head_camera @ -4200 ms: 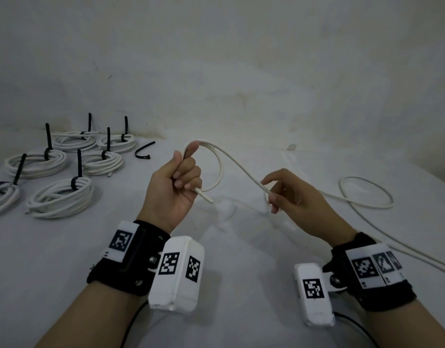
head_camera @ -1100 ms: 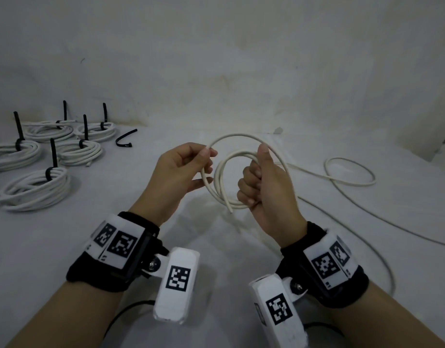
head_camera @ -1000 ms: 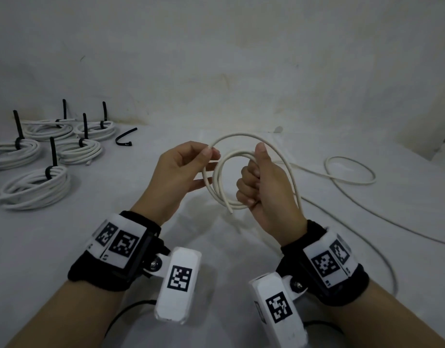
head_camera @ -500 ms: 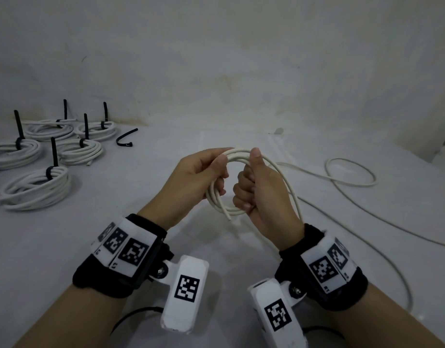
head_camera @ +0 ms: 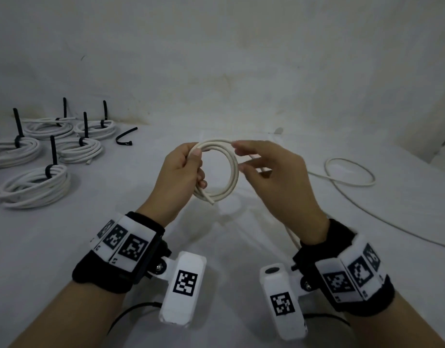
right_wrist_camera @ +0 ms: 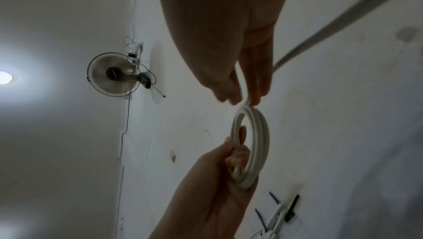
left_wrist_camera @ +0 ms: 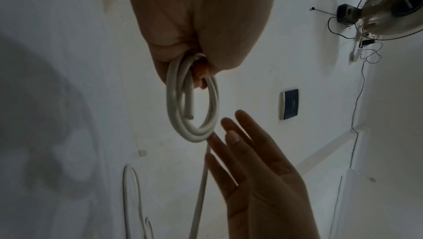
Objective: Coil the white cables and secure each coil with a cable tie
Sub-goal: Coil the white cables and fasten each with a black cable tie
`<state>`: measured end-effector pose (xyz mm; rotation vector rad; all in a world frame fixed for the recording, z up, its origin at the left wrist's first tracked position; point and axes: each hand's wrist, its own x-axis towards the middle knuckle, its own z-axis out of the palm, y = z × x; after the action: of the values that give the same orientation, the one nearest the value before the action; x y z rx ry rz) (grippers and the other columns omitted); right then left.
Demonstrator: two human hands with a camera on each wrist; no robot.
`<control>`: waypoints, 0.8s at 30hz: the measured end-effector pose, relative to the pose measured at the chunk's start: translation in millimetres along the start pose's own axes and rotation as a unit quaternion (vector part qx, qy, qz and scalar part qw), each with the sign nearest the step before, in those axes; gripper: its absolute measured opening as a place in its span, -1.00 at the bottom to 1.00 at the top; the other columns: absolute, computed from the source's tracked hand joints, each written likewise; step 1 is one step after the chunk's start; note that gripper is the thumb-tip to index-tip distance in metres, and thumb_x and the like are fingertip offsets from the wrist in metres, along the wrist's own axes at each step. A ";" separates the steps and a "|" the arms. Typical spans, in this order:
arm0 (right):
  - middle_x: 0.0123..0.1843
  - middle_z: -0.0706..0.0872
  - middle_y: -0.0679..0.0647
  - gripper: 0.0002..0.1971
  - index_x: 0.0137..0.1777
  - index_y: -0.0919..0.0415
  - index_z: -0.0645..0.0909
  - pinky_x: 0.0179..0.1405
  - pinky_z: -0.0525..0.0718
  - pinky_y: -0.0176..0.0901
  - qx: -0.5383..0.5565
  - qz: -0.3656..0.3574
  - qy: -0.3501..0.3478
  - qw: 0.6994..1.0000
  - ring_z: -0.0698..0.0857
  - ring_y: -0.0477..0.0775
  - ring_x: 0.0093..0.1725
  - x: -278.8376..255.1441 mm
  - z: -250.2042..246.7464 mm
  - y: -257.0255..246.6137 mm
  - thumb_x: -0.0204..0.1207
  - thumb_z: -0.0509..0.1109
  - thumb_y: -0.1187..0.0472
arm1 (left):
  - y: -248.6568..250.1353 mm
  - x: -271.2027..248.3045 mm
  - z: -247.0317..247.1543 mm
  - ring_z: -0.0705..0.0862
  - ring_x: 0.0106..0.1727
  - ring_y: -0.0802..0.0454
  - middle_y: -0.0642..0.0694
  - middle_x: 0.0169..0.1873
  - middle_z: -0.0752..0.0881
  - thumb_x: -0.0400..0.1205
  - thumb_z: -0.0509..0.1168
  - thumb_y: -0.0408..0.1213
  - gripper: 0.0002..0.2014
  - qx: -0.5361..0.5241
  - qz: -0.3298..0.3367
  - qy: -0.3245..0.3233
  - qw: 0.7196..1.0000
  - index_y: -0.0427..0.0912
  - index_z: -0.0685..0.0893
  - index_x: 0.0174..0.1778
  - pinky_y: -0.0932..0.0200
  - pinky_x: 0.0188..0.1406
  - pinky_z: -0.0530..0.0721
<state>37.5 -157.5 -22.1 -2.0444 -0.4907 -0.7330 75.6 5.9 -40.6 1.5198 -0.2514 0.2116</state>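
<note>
A white cable is wound into a small coil (head_camera: pixel 232 172) of about three turns, held above the table. My left hand (head_camera: pixel 199 167) grips the coil's left side, thumb on top and fingers curled through the ring (left_wrist_camera: pixel 174 114). My right hand (head_camera: pixel 241 156) is at the coil's upper right with straight, spread fingers (left_wrist_camera: pixel 240 127). The uncoiled cable runs loosely between its thumb and fingers (right_wrist_camera: pixel 256 87). The cut end hangs at the coil's bottom. The loose cable (head_camera: pixel 349 183) trails right across the table in a loop.
Several finished coils (head_camera: pixel 33 187) bound with black ties lie at the left on the white table (head_camera: pixel 229 247). One loose black cable tie (head_camera: pixel 124 137) lies beside them. A white wall stands close behind. A wall fan (right_wrist_camera: pixel 114 74) shows in the wrist views.
The coil passed from my right fist into my left hand's grip. My right hand let go and straightened its fingers at the coil's top right. Another turn lies on the coil.
</note>
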 end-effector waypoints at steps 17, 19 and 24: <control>-0.41 0.65 0.09 -0.59 0.00 0.28 0.63 -0.17 0.73 -0.13 0.414 0.301 -0.117 0.851 0.66 0.01 -0.42 1.0 7.3 0.7 0.78 -0.02 0.11 | 3.3 -11.2 13.7 0.46 -0.46 0.18 -0.03 -0.33 0.43 0.78 0.02 -0.31 -0.81 -0.020 0.030 -0.042 0.998 -0.12 0.55 0.09 0.29 -0.42 0.56; -0.54 0.44 0.02 -0.58 -0.13 0.27 0.57 -0.30 0.68 -0.17 0.454 0.325 -0.105 0.823 0.47 -0.05 -0.56 2.7 8.5 0.5 0.77 -0.01 0.06 | 2.3 -11.3 15.6 0.45 -0.47 0.18 -0.01 -0.34 0.43 0.78 0.02 -0.31 -0.80 -0.055 0.006 -0.055 0.997 -0.11 0.55 0.09 0.27 -0.40 0.55; -0.60 0.23 -0.07 -0.55 -0.31 0.19 0.40 -0.41 0.51 -0.21 0.437 0.284 -0.038 0.852 0.24 -0.09 -0.61 4.0 13.5 -2.6 0.73 0.01 -0.06 | 0.6 -11.5 15.6 0.57 -0.26 0.05 -0.06 -0.28 0.52 0.76 -0.10 0.01 -0.60 -0.128 -0.127 -0.122 0.976 -0.09 0.58 0.17 0.16 -0.16 0.62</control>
<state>43.2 -144.4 -23.8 -1.2306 -0.1718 -0.0184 63.9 -9.5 -42.8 1.3041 -0.2644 -0.2059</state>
